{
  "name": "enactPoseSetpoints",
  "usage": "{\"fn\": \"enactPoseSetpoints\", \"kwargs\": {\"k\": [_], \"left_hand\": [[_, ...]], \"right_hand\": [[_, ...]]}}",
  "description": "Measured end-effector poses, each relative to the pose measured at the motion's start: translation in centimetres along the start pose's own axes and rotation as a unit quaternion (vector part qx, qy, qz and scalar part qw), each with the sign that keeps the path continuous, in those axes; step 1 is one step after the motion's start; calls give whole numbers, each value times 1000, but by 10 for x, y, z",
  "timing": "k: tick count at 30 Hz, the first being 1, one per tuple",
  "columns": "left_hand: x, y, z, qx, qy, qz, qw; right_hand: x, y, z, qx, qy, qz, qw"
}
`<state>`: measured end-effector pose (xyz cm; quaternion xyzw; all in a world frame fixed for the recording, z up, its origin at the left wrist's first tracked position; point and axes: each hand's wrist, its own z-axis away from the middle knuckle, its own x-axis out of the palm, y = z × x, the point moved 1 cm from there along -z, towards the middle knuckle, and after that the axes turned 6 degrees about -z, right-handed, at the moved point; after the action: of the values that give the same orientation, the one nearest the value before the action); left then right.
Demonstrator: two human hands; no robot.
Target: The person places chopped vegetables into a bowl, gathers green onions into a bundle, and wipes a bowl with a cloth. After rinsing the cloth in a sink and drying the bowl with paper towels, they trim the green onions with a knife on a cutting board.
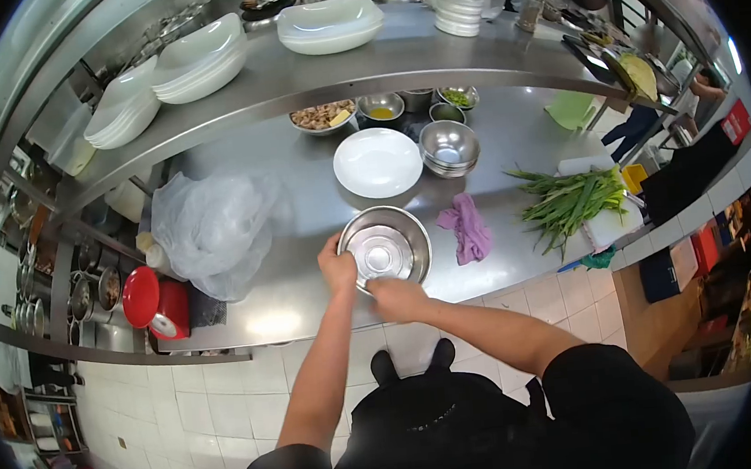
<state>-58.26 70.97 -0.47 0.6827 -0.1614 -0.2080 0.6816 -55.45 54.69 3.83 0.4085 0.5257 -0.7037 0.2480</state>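
An empty steel bowl [385, 242] sits on the steel counter [303, 214] in front of me. My left hand [337, 267] grips its left rim. My right hand [396, 299] holds the near rim, fingers curled over the edge. Beyond the bowl lie a white plate [378, 162] and a stack of steel bowls [449, 147]. A crumpled pink cloth [468, 227] lies just right of the bowl.
A clear plastic bag [212, 230] lies to the left, with a red-lidded container [153, 303] near the counter edge. Green onions [571, 201] rest on a white board at right. Small bowls of ingredients [324, 116] line the back. White dishes [328, 24] stack on the upper shelf.
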Motion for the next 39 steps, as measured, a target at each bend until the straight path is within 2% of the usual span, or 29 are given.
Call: {"fn": "enactPoseSetpoints", "kwargs": {"k": [1, 2, 3, 4, 5, 7, 8, 10, 12, 14, 15, 17, 18, 19, 20, 21, 23, 24, 25, 26, 28, 30, 31, 33, 34, 35, 36, 37, 39], "left_hand": [[-8, 4, -1, -3, -4, -2, 1000], [-15, 10, -4, 22, -76, -97, 992], [-16, 19, -7, 50, -146, -186, 970], [-15, 28, -11, 59, -153, -184, 969], [-7, 37, -15, 65, -259, -192, 944], [16, 52, -14, 114, -423, -220, 872], [28, 53, -12, 120, -430, -216, 868], [51, 50, -11, 155, -518, -240, 806], [52, 54, -17, 216, -524, -279, 776], [39, 57, -25, 93, -384, -257, 882], [38, 50, -23, 94, -391, -259, 878], [47, 40, -27, 7, -299, -191, 935], [58, 43, -24, 10, -305, -192, 933], [72, 46, -15, -29, -281, -144, 948], [87, 49, -4, -69, -254, -96, 960], [108, 56, 7, -82, -237, -69, 965], [159, 68, 29, -95, -219, -3, 971], [187, 73, 40, -89, -231, 16, 969], [219, 60, 45, -49, -214, 16, 975], [241, 57, 51, -45, -229, 5, 972], [275, 31, 52, -64, -265, 60, 960], [274, 23, 36, -228, -254, 139, 930], [258, 50, 39, -281, -141, 189, 930], [233, -4, -13, -332, 70, 179, 923], [214, -31, -42, -332, 122, 218, 909], [192, -47, -66, -329, 171, 256, 893], [174, -49, -79, -271, 140, 262, 916], [159, -47, -88, -212, 107, 265, 935], [141, -39, -103, -237, 105, 194, 946]], "right_hand": [[3, -7, 5, -26, -66, 5, 998], [-5, -5, 10, -21, -63, 0, 998], [-34, -1, 16, -93, -209, 134, 964], [-61, 11, 21, -157, -342, 265, 888], [-58, 56, 12, -248, -286, 391, 839], [-80, 92, -1, -430, -58, 578, 691], [-76, 99, -1, -422, -60, 583, 692], [-72, 98, 6, -406, 7, 526, 747], [-74, 85, 31, -382, 34, 509, 770], [-78, 75, 62, -161, -175, 303, 923], [-92, 63, 74, -156, -172, 299, 926], [-132, 44, 95, -119, -45, 121, 985], [-142, 43, 106, -113, -40, 120, 985], [-153, 44, 119, -78, 101, 39, 991], [-161, 51, 130, -42, 238, -42, 969], [-164, 61, 139, -41, 237, -43, 970], [-171, 90, 157, 93, 440, 19, 893], [-173, 105, 160, 88, 440, 18, 894], [-173, 125, 164, 214, 455, -196, 842], [-169, 150, 168, 327, 437, -396, 738], [-139, 235, 177, 299, 514, -341, 728], [-152, 251, 185, 302, 483, -462, 680], [-163, 249, 190, 297, 466, -467, 691], [-180, 247, 197, 333, 393, -356, 780], [-173, 261, 203, 327, 379, -361, 787], [-166, 275, 211, 289, 414, -189, 842], [-164, 283, 209, 238, 440, -12, 866], [-177, 274, 202, 229, 434, -18, 871], [-205, 250, 201, 214, 456, -85, 859]]}}
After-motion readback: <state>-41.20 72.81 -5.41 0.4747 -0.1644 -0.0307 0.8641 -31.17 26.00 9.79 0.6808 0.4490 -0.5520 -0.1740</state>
